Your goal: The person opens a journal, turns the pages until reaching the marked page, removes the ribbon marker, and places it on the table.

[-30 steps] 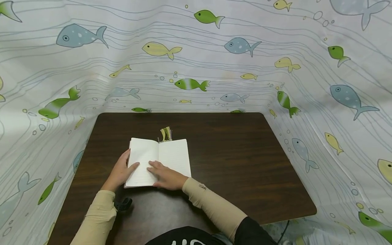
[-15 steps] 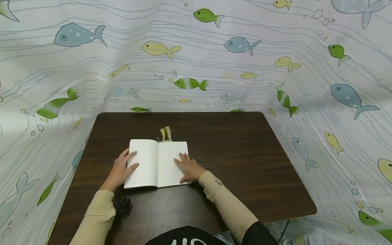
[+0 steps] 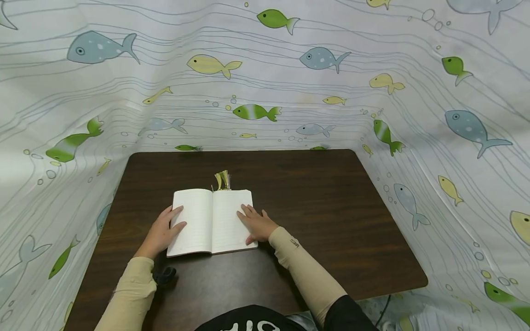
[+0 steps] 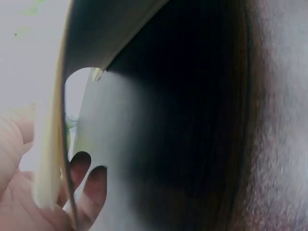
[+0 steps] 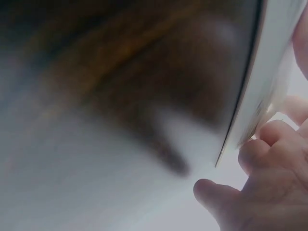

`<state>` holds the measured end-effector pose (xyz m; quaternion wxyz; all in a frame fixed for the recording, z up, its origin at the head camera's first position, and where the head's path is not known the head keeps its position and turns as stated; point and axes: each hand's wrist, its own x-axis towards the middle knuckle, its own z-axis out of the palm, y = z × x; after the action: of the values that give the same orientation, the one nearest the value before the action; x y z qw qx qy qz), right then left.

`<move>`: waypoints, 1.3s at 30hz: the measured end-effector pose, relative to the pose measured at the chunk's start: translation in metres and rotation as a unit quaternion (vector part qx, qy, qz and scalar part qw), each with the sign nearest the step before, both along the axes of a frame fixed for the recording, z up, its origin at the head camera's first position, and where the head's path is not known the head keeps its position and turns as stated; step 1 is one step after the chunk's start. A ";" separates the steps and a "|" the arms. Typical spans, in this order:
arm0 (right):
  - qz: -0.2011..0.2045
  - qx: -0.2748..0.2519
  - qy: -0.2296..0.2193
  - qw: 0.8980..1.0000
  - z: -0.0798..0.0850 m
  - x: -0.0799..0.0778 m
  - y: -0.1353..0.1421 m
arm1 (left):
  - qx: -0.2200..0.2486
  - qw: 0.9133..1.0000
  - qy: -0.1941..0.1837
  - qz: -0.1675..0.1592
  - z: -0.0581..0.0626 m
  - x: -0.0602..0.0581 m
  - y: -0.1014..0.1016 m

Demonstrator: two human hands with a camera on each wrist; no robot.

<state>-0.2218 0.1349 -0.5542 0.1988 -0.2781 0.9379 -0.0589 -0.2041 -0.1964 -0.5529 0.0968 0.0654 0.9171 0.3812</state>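
One book [image 3: 192,225] lies open left of centre in the frame's lower half. It looks light, its pages [image 3: 227,216] likely easily creased; the outer edges seem the best hold. Of two hands, the left hand [image 3: 161,232] pinches its left edge; the right hand [image 3: 258,225] rests spread on its right side, grip unclosed. One ribbon tuft [image 3: 224,179], one table [image 3: 323,207].
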 end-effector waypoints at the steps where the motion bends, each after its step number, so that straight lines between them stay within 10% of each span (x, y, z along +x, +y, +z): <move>1: 0.000 0.001 0.001 1.000 0.000 -0.001 -0.001 | -0.001 1.000 0.002 0.003 0.000 0.000 0.000; 18: 0.006 0.020 0.011 1.000 -0.002 -0.028 -0.003 | 0.009 0.999 0.033 0.019 -0.005 -0.013 0.003; 30: -0.067 -0.117 0.166 0.977 -0.002 -0.019 -0.013 | 0.009 0.999 0.028 0.024 -0.001 -0.015 0.004; 39: -0.036 -0.314 -0.013 0.949 0.011 -0.012 -0.035 | 0.037 0.998 0.037 0.025 0.004 -0.016 0.003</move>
<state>-0.2341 0.0999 -0.5431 0.1118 -0.2919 0.8787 -0.3608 -0.2198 -0.1935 -0.5488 0.0513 0.0601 0.9068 0.4141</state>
